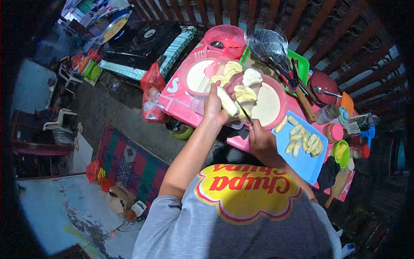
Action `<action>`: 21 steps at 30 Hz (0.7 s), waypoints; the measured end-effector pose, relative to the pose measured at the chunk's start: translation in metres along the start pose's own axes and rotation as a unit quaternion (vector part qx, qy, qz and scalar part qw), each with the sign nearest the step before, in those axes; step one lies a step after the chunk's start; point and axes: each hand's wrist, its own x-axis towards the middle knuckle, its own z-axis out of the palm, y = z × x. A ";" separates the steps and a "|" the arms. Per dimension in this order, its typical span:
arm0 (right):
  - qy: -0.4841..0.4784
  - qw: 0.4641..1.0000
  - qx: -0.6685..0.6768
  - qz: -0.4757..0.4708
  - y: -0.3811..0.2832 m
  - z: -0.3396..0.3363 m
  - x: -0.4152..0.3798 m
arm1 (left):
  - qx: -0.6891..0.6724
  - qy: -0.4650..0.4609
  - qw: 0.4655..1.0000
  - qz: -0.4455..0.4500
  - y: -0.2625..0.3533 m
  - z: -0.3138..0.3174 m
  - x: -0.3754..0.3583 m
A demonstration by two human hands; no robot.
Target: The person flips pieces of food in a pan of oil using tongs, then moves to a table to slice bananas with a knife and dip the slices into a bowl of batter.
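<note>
My left hand is wrapped round a peeled banana. My right hand grips a knife, whose blade lies against the banana's lower end. Just beyond my hands, a clear plastic container holds several fanned, sliced bananas. A pink bowl of pale batter stands to its right, and another pink bowl with pale liquid to its left. On the blue tray at the right lie several peeled bananas.
Metal strainers and a green tray are at the table's back. Jars and a green bowl stand at the right. A red plastic bag hangs at the left edge, near a black stove.
</note>
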 end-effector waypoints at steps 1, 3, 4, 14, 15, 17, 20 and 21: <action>0.008 1.000 0.030 -0.002 0.001 0.005 0.002 | 0.003 0.005 1.000 0.005 0.003 -0.001 0.001; 0.005 1.000 0.024 -0.003 0.000 0.011 0.004 | -0.002 0.013 1.000 -0.001 0.009 -0.006 0.006; 0.005 1.000 0.018 -0.005 -0.001 0.014 0.005 | -0.006 0.020 1.000 -0.005 0.011 -0.008 0.008; 0.001 1.000 -0.014 0.015 -0.017 0.013 0.015 | -0.022 0.030 0.999 -0.024 0.020 -0.003 0.015; -0.008 1.000 -0.003 0.022 -0.020 0.011 0.017 | -0.013 0.030 0.999 -0.020 0.020 -0.002 0.015; -0.017 0.999 0.007 0.032 -0.020 0.011 0.021 | -0.005 0.029 0.999 -0.017 0.018 -0.002 0.016; -0.048 0.999 -0.006 0.001 -0.019 0.011 0.027 | 0.012 0.019 1.000 -0.007 0.017 0.000 0.015; -0.079 0.996 -0.013 0.026 -0.020 0.009 0.027 | 0.003 0.025 1.000 -0.003 0.020 0.003 0.014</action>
